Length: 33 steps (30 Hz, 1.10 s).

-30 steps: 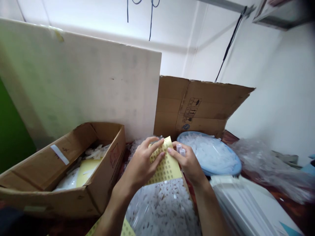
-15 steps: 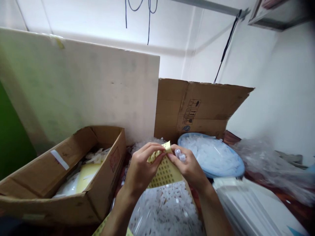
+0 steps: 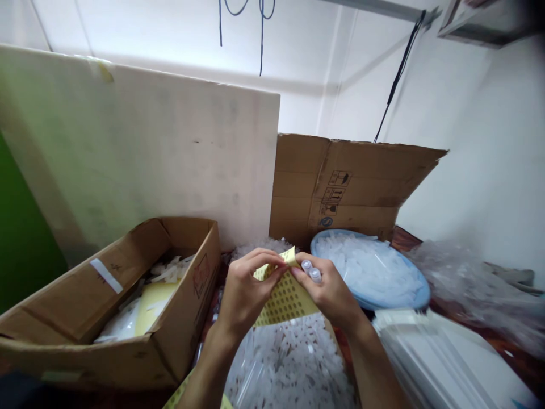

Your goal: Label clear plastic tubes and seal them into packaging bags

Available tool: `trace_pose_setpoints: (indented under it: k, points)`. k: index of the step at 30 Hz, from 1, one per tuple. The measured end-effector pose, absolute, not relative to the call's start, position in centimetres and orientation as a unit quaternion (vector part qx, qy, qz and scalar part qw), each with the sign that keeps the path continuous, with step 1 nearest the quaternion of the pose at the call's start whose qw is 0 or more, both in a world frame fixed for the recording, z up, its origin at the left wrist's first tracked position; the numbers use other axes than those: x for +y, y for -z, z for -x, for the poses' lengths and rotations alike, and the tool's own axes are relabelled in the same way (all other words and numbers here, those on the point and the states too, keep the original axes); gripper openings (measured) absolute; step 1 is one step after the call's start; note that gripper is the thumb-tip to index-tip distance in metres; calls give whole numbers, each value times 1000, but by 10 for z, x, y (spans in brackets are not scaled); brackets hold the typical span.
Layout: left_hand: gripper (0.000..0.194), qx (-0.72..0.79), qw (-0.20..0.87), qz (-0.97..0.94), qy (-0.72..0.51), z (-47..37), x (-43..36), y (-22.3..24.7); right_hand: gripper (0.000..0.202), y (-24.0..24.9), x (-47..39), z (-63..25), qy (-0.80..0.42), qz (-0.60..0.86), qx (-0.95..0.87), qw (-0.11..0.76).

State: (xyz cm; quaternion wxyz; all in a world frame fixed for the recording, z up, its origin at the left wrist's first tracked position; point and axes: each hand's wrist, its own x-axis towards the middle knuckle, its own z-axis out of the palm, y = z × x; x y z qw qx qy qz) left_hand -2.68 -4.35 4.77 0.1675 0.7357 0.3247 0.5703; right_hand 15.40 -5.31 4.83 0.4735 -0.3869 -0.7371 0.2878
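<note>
A yellow sheet (image 3: 286, 300) with rows of small dark oval marks hangs between my hands, its top edge bent over. My left hand (image 3: 251, 287) pinches that edge between thumb and fingertips. Close beside it, my right hand (image 3: 326, 287) grips two small whitish capped tubes (image 3: 314, 275), and its thumb also touches the sheet. Below the hands lies a heap of small translucent white pieces (image 3: 289, 360) under clear plastic. Part of another yellow dotted sheet (image 3: 181, 395) shows by the left forearm.
An open cardboard box (image 3: 179, 329) with papers stands left. At the right are a blue basin (image 3: 421, 292) of translucent strips, crumpled clear plastic (image 3: 468, 284) and a white stack (image 3: 460, 363). A cardboard panel (image 3: 361, 182) and a pale board (image 3: 170, 153) rise behind.
The view has shifted slightly, so the basin and cardboard panel appear a little further right. Both hands keep nearly the same hold on the sheet and tubes.
</note>
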Motion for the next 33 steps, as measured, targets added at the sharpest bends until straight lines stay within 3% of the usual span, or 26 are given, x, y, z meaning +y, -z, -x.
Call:
trace_pose_setpoints:
  k: [22,33]
  points:
    - [2,357,270,-715,-538,28,-20,-20,22,-26,-24,-156,-266,422,-755,425]
    - [1,372,270,-730,-506,32,-20,-19,22,-26,-23,-154,-276,405,-759,428]
